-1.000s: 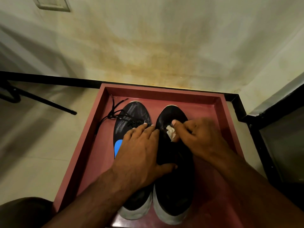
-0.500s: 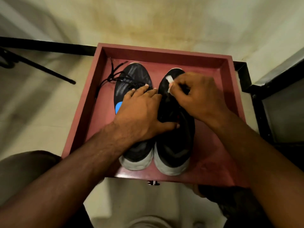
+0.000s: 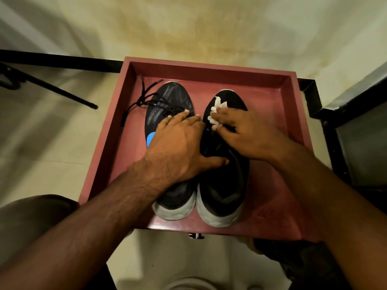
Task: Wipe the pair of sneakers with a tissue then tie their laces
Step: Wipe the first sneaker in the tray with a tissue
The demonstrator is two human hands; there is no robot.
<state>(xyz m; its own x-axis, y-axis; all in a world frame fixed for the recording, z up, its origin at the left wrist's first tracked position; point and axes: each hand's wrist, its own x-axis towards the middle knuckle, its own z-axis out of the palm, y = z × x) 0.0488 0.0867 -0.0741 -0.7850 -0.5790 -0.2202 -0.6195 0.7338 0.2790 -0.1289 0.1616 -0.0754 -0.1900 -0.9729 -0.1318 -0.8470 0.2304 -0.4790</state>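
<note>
Head cam: two black sneakers sit side by side in a red tray (image 3: pixel 104 155). Left hand (image 3: pixel 178 147) lies flat and spread across the left sneaker (image 3: pixel 167 101), thumb over on the right sneaker (image 3: pixel 226 185). Right hand (image 3: pixel 249 137) presses a crumpled white tissue (image 3: pixel 215 114) onto that shoe's toe, fingers loosely curled. Laces (image 3: pixel 144 97) trail loose.

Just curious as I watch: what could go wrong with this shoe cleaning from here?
The tissue is small and crumpled under the right hand; it might tear on the right sneaker. The left sneaker's loose laces trail over the tray and could snag. The left hand covers parts not yet wiped.
</note>
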